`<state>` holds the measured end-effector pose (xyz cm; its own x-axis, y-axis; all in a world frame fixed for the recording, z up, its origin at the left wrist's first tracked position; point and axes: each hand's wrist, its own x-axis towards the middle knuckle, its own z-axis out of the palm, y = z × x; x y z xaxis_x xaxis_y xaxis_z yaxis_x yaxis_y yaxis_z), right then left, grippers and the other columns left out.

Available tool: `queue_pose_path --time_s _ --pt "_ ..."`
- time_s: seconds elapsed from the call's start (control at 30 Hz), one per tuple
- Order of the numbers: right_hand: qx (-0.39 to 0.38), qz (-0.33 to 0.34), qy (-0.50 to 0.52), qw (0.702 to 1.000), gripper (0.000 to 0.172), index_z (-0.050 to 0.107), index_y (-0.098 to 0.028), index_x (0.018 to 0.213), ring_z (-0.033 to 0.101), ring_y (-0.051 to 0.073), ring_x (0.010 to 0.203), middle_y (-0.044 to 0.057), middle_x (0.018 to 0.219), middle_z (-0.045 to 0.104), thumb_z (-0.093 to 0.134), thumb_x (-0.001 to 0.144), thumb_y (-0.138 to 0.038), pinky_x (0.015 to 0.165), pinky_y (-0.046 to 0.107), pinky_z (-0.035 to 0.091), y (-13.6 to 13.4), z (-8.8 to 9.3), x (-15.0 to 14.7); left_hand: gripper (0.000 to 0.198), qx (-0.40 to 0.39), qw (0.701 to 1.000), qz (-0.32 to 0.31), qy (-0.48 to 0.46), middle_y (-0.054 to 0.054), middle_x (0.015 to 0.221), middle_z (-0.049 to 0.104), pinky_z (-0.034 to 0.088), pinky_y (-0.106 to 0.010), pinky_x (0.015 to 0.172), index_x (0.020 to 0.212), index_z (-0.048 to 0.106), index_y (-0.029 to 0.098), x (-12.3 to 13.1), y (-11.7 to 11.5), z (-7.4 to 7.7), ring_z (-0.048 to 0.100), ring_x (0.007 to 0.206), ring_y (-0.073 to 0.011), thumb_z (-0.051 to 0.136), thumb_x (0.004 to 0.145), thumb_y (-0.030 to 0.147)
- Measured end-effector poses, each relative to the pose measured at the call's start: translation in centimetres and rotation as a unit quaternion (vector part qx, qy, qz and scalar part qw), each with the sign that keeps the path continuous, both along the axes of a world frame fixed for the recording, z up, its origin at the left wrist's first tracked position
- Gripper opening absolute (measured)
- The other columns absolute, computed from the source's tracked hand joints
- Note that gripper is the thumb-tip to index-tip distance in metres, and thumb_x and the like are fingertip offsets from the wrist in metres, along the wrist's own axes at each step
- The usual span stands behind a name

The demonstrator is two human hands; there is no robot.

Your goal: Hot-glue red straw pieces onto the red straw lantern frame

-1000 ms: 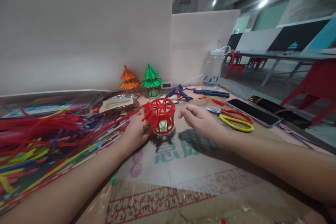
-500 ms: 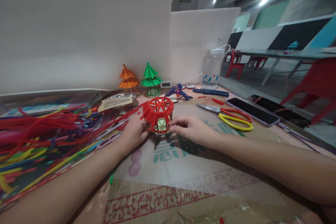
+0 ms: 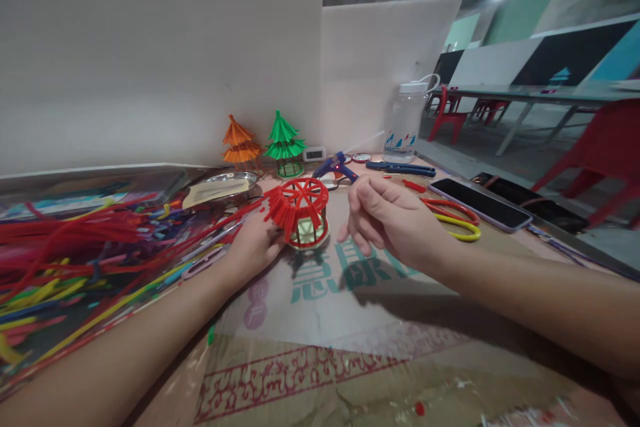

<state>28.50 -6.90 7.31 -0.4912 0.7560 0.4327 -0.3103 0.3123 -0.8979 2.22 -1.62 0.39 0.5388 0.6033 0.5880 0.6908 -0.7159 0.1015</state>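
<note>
A small round pavilion model (image 3: 306,217) has a red spoked top ring, red pipe-cleaner pieces fanned along its left side, dark posts and a pale base. My left hand (image 3: 256,237) grips its left side, the fingertips partly hidden behind the red fringe. To the right of the model and apart from it, my right hand (image 3: 387,220) is raised over the board, thumb pressed to the curled index finger and the other fingers bent loosely. Whatever that pinch may hold is hidden. Just behind it lies a blue glue gun (image 3: 333,165), and scissors (image 3: 457,227) are partly covered by the hand.
Many coloured pipe cleaners (image 3: 75,247) pile up at left. Behind stand an orange tower model (image 3: 241,147), a green one (image 3: 284,147) and a metal dish (image 3: 225,187). Toward the right are a water bottle (image 3: 401,123), blue pliers-like tool (image 3: 400,167) and phone (image 3: 480,203).
My right hand has moved off the model's right side, upward and to the right, now covering the scissors' blades. My left hand still holds the model. The view has shifted slightly.
</note>
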Motion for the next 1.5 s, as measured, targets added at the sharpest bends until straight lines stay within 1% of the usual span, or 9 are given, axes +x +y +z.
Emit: queue_pose_path --time_s 0.13,0.27,0.43,0.53,0.6,0.67,0.83,1.2,1.5 --pt "-0.016 -0.043 0.004 0.999 0.033 0.058 -0.022 0.083 0.026 0.006 0.040 -0.013 0.049 0.035 0.070 0.093 -0.051 0.043 0.021 0.031 0.2 1.3 0.4 0.021 0.005 1.000 -0.003 0.008 -0.013 0.112 0.074 0.056 -0.046 0.097 0.099 0.071 0.017 -0.1 0.1 -0.1 0.067 0.111 -0.0310 0.051 0.091 0.020" --pt "0.072 -0.174 -0.018 0.982 0.023 0.063 -0.021 0.088 0.024 0.007 0.044 -0.011 0.053 0.033 0.068 0.094 -0.043 0.042 0.022 0.019 2.0 2.4 1.8 0.021 -0.005 1.000 0.017 0.018 -0.012 0.108 0.075 0.057 -0.043 0.095 0.097 0.071 0.018 0.1 -0.2 0.3 0.068 0.108 -0.0299 0.051 0.092 0.020" --pt "0.212 -0.377 -0.182 0.883 0.010 0.065 -0.021 0.101 0.051 0.012 0.060 -0.001 0.075 0.056 0.062 0.092 -0.024 0.053 0.025 0.037 5.9 1.8 4.4 0.022 -0.020 0.999 0.020 0.018 -0.012 0.108 0.075 0.057 -0.042 0.094 0.100 0.072 0.018 0.3 -0.4 0.4 0.068 0.106 -0.0288 0.052 0.091 0.019" --pt "0.224 -0.389 -0.372 0.812 0.025 0.066 -0.019 0.113 0.060 0.017 0.067 0.000 0.073 0.063 0.062 0.088 -0.019 0.065 0.029 0.046 8.0 0.3 5.5 0.021 -0.032 0.999 0.038 0.021 -0.013 0.108 0.075 0.056 -0.043 0.092 0.100 0.071 0.017 0.1 0.0 0.0 0.069 0.103 -0.0294 0.052 0.093 0.023" --pt "0.211 -0.369 -0.435 0.794 0.033 0.063 -0.017 0.123 0.066 0.020 0.073 0.003 0.076 0.070 0.057 0.090 -0.017 0.074 0.033 0.050 9.1 -0.9 6.0 0.021 -0.037 0.998 0.054 0.025 -0.014 0.108 0.075 0.055 -0.044 0.092 0.098 0.070 0.016 0.1 0.3 -0.3 0.068 0.104 -0.0305 0.052 0.093 0.026" --pt "0.226 -0.350 -0.438 0.796 0.041 0.061 -0.016 0.130 0.071 0.024 0.095 0.010 0.102 0.076 0.056 0.089 -0.015 0.087 0.037 0.052 10.0 -2.1 6.2 0.021 -0.045 0.997 0.061 0.023 -0.014 0.108 0.075 0.054 -0.045 0.093 0.095 0.070 0.016 0.1 0.3 -0.3 0.068 0.105 -0.0312 0.053 0.093 0.028" --pt "0.203 -0.341 -0.460 0.794 0.056 0.054 -0.019 0.144 0.054 0.028 0.138 0.013 0.151 0.056 0.064 0.088 -0.020 0.115 0.041 0.040 13.0 -3.7 5.8 0.019 -0.072 0.995 0.075 -0.001 -0.009 0.090 0.074 0.052 -0.040 0.082 0.082 0.068 0.018 0.4 -0.3 0.4 0.069 0.090 -0.0279 0.057 0.090 0.030" --pt "0.077 -0.378 -0.512 0.768 0.047 0.062 -0.006 0.127 0.068 0.030 0.111 0.021 0.122 0.071 0.071 0.092 -0.037 0.095 0.037 0.052 19.6 -4.0 1.6 0.026 -0.062 0.998 0.032 -0.010 -0.013 0.115 0.073 0.053 -0.044 0.093 0.096 0.071 0.018 0.3 -0.3 0.1 0.067 0.107 -0.0300 0.046 0.096 0.026" --pt "0.032 -0.410 -0.482 0.774 0.034 0.065 -0.017 0.125 0.067 0.024 0.108 0.011 0.127 0.066 0.066 0.098 -0.037 0.091 0.042 0.058 19.6 -4.3 1.8 0.021 -0.066 0.997 0.041 0.002 -0.013 0.110 0.074 0.054 -0.045 0.093 0.093 0.071 0.018 0.2 -0.1 -0.4 0.067 0.107 -0.0299 0.053 0.094 0.026"
